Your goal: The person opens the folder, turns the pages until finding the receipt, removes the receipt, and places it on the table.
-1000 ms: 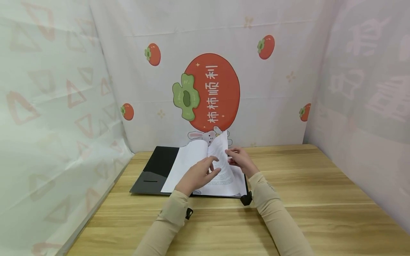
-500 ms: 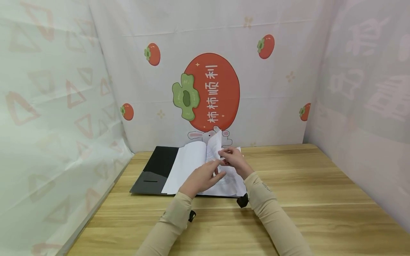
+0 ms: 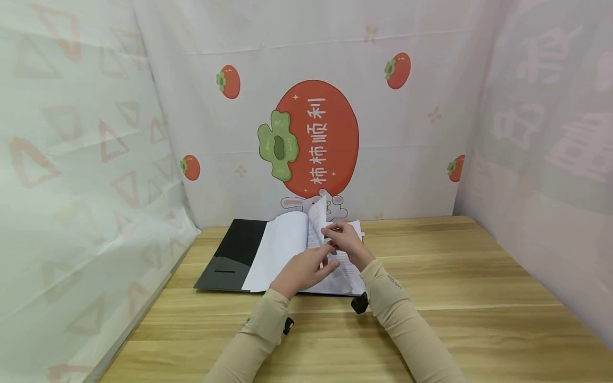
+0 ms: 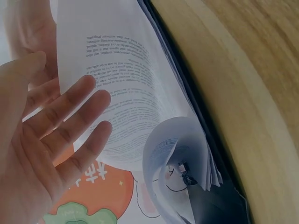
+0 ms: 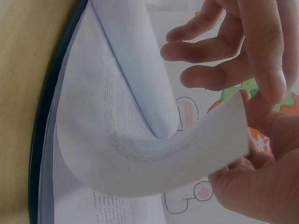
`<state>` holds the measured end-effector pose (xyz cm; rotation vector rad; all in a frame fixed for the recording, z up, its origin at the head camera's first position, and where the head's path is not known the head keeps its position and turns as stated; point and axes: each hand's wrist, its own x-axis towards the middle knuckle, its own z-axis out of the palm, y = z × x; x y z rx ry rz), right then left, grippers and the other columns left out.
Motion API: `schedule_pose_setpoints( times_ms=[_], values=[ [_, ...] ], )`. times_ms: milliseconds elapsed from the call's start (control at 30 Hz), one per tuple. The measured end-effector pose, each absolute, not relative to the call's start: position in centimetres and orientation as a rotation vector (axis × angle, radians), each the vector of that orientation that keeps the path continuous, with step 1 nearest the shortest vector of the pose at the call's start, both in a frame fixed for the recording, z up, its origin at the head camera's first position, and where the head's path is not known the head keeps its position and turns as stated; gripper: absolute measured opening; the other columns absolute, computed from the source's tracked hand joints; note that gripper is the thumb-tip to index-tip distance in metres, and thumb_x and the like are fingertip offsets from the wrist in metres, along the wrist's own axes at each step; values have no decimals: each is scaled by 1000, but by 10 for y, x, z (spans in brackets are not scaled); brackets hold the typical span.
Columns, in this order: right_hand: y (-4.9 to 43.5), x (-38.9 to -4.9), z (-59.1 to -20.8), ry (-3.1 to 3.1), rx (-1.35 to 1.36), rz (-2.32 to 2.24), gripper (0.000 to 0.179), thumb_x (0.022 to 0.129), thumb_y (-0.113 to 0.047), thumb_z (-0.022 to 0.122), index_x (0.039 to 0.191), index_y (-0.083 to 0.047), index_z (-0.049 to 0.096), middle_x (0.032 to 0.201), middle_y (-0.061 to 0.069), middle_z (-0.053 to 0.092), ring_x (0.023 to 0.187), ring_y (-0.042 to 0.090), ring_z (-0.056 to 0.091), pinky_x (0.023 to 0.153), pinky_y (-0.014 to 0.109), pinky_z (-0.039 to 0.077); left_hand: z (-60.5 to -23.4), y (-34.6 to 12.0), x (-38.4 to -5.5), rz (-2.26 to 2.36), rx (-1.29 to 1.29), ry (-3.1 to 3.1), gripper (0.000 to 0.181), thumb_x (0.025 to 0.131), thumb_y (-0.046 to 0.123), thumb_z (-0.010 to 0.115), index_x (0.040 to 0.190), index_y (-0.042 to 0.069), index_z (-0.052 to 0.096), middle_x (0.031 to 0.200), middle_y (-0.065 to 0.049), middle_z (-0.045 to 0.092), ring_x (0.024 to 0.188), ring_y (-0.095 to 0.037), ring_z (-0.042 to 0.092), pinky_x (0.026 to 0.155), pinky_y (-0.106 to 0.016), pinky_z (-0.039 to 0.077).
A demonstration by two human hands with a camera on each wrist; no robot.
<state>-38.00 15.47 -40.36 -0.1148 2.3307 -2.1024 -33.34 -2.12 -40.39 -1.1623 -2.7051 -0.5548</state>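
A black folder [image 3: 239, 239] lies spread on the table, holding a thick stack of printed sheets. Its left-hand pages [image 3: 280, 250] curl over in a rounded bend toward the middle. My right hand [image 3: 347, 242] pinches the edge of one raised page [image 5: 154, 172], which bows upward and shows lines of print. Close by on the left, my left hand [image 3: 303, 271] hovers over the sheets with loosely bent, spread fingers. In the left wrist view, the fingers of my left hand [image 4: 51, 135] overlap the printed page [image 4: 117, 65], with nothing gripped in them.
The wooden table [image 3: 455, 282] extends to both sides and in front of the folder. Behind it hangs a white cloth backdrop [image 3: 306, 42] with persimmon and rabbit prints. More white cloth [image 3: 96, 186] walls the left side, and another the right.
My right hand has moved left with the page, bringing it more upright and toward the left-hand stack. My left hand has shifted slightly right, nearer the right hand.
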Motion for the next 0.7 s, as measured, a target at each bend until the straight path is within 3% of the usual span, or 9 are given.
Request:
schedule_pose_setpoints(
  times_ms=[333,567,700],
  values=[
    [151,-379,-402,2288,-88,-2137,25,103,-18,70,115,3,66,89,10,71,66,11,65,68,25,56,-411,-19,-335,-519,-1160,-2705,27,109,39,59,122,15,64,89,6,65,76,-8,60,71,-29,52],
    [153,-380,-404,2306,-106,-2135,28,104,-21,69,118,3,65,99,17,71,67,11,65,70,26,57,-410,-19,-335,-532,-1161,-2721,28,110,41,58,119,16,65,93,6,66,78,-8,60,73,-29,53],
    [154,-380,-405,2324,-90,-2140,28,104,-21,69,117,3,65,101,16,71,66,11,65,70,26,58,-410,-17,-334,-512,-1141,-2742,29,110,43,57,117,17,67,103,6,72,88,-8,66,80,-30,56]
  ],
)
